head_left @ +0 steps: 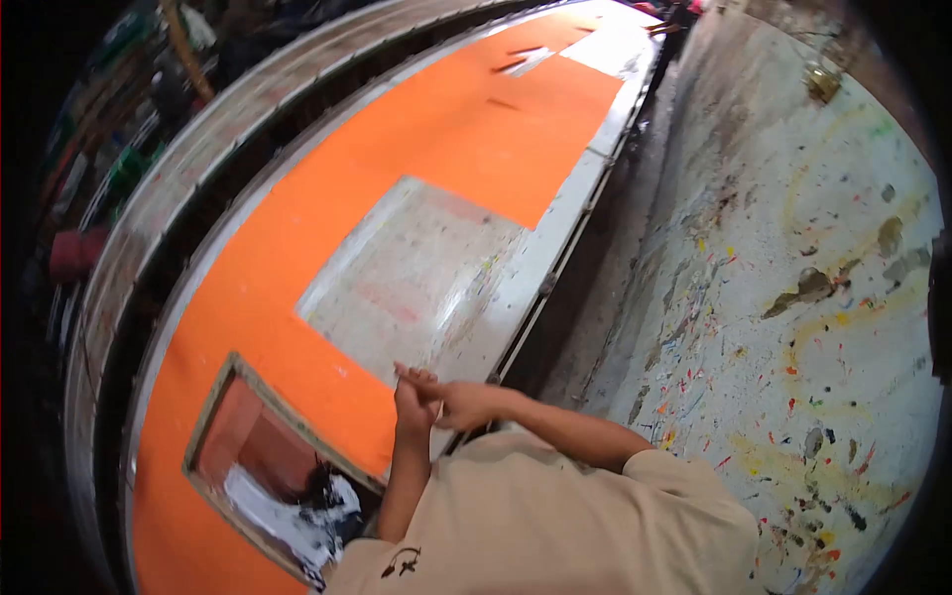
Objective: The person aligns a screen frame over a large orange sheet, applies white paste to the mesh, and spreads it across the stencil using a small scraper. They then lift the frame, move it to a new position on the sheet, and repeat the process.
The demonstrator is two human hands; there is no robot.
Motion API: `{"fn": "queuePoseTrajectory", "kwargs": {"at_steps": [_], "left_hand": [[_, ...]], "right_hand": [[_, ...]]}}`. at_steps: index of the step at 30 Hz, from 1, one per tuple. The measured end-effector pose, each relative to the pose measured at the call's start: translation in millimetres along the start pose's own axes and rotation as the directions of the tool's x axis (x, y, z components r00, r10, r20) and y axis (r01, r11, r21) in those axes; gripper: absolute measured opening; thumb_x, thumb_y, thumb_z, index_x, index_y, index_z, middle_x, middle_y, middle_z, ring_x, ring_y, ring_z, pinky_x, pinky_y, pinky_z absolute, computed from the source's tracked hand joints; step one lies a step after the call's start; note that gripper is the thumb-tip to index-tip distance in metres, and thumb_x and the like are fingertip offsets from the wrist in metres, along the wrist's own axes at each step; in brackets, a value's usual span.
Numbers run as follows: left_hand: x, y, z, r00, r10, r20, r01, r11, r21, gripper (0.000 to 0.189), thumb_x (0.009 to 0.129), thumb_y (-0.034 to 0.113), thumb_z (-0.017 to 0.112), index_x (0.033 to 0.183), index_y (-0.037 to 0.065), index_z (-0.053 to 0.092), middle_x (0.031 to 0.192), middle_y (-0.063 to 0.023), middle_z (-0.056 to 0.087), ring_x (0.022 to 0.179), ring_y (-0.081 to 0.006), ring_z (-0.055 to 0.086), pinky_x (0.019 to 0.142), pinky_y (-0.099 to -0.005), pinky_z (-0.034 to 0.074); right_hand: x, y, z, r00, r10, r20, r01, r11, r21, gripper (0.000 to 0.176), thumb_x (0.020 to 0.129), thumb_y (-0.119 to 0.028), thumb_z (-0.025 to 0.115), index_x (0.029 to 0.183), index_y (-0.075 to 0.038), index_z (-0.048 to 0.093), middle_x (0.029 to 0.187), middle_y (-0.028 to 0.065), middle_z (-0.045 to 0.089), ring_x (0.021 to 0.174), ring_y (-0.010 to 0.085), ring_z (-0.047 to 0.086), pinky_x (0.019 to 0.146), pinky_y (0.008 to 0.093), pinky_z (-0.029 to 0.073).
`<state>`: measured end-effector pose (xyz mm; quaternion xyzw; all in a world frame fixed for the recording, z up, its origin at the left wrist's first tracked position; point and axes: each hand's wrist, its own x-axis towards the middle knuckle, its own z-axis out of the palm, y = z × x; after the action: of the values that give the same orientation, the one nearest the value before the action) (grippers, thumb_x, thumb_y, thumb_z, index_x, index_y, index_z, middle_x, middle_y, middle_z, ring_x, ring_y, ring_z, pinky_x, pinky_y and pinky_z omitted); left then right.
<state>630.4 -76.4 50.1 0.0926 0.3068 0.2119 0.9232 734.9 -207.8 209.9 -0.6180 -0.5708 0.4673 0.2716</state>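
Note:
My left hand and my right hand meet in front of my body, above the near edge of the long table. The fingers overlap, and whether they hold anything small is hidden. Under and beyond them lies a bare, stained patch of table between stretches of orange sheet. To the left, a wooden-framed screen rests on the orange sheet, with white and dark paint at its lower end.
A paint-spattered wall rises on the right beyond a narrow gap. Another long table edge curves along the left, with clutter behind it. Part of a person shows at the far end.

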Motion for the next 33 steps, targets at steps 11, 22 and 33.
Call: {"fn": "queuePoseTrajectory", "kwargs": {"at_steps": [11,22,33], "left_hand": [[-72,-24,-53,0.963,0.213,-0.164,-0.143,0.923,0.358,0.020,0.105,0.028,0.059,0.108,0.008,0.056,0.070,0.0028,0.048,0.054,-0.0065,0.044,0.048,-0.0241,0.034],[-79,-23,-60,0.737,0.674,-0.050,-0.108,0.191,0.976,0.030,0.095,0.020,0.070,0.114,0.004,0.054,0.075,-0.0081,0.059,0.068,-0.0212,0.060,0.067,-0.0379,0.048],[-28,-20,-12,0.928,0.352,0.123,0.061,-0.469,0.881,0.097,0.088,0.037,0.074,0.161,0.011,0.016,0.107,-0.0232,0.073,0.097,-0.0398,0.072,0.079,-0.0469,0.056]], "right_hand": [[-14,130,7,0.942,0.246,-0.230,-0.259,0.965,-0.030,0.035,0.087,-0.009,0.056,0.118,-0.001,0.069,0.073,0.0138,0.067,0.064,0.0205,0.064,0.064,0.0353,0.051],[2,162,11,0.880,0.452,-0.146,-0.290,0.755,0.588,0.029,0.096,-0.004,0.053,0.119,0.013,0.060,0.068,0.0145,0.068,0.059,0.0228,0.070,0.062,0.0361,0.062],[4,156,11,0.862,0.472,-0.182,-0.301,0.768,0.566,0.033,0.097,-0.005,0.053,0.124,0.014,0.058,0.070,0.0167,0.069,0.061,0.0247,0.072,0.061,0.0356,0.063]]}}
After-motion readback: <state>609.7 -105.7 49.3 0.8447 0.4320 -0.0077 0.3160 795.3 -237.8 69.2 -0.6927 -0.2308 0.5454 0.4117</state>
